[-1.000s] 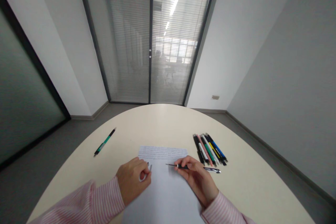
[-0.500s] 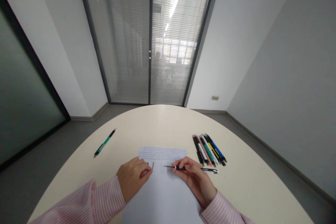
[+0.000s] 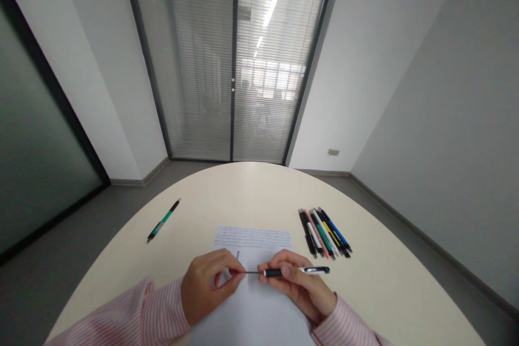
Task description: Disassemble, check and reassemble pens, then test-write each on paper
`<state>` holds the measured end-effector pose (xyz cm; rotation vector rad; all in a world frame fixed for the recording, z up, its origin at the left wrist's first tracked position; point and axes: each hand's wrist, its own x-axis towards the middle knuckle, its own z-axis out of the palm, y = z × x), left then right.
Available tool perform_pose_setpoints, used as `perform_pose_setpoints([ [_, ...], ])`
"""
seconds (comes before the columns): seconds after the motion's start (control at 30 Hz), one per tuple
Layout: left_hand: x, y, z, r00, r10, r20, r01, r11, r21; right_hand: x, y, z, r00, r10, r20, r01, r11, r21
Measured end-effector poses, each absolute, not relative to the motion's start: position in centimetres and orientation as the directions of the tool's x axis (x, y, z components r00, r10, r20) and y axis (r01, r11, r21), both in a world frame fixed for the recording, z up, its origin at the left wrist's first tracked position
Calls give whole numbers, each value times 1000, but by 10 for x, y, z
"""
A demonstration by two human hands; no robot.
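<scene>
My right hand [image 3: 298, 286] grips a black and white pen [image 3: 300, 271] held level above a sheet of paper [image 3: 253, 303] with lines of writing along its top. A thin dark refill sticks out of the pen's left end. My left hand [image 3: 208, 284] pinches the tip of that refill between thumb and fingers. A small grey piece [image 3: 237, 254] lies on the paper just beyond my left hand. Both sleeves are pink striped.
Several pens [image 3: 324, 231] of mixed colours lie side by side to the right of the paper. A single green and black pen [image 3: 163, 220] lies far left on the round cream table [image 3: 251, 194]. Glass doors with blinds stand beyond the table.
My right hand has brought the pen toward me and to the left. My left hand has risen off the paper and closed on the refill tip, leaving the small grey piece lying there.
</scene>
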<state>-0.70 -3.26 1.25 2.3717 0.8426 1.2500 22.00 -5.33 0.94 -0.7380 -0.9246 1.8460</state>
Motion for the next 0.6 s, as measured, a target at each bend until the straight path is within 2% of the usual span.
perform_pose_setpoints([
  [0.13, -13, -33, 16, 308, 697, 648, 346, -717, 606, 222, -53, 10, -305, 944, -128, -518, -278, -809],
  [0.27, -20, -31, 18, 142, 750, 646, 227, -660, 716, 222, -50, 6, -137, 981, -140, -575, -194, -795],
  [0.33, -23, -30, 20, 97, 725, 681, 198, -685, 701, 222, -48, 4, -48, 988, -144, -582, -144, -801],
  [0.4, -26, -30, 21, 126, 641, 757, 258, -758, 598, 222, -46, 2, 16, 990, -142, -576, -107, -810],
  [0.47, -28, -30, 21, 258, 525, 811, 338, -835, 433, 222, -44, 1, 54, 989, -137, -568, -83, -819],
  [0.6, -25, -31, 18, 565, 267, 781, 371, -927, 48, 222, -42, -1, 104, 988, -115, -542, -41, -840],
])
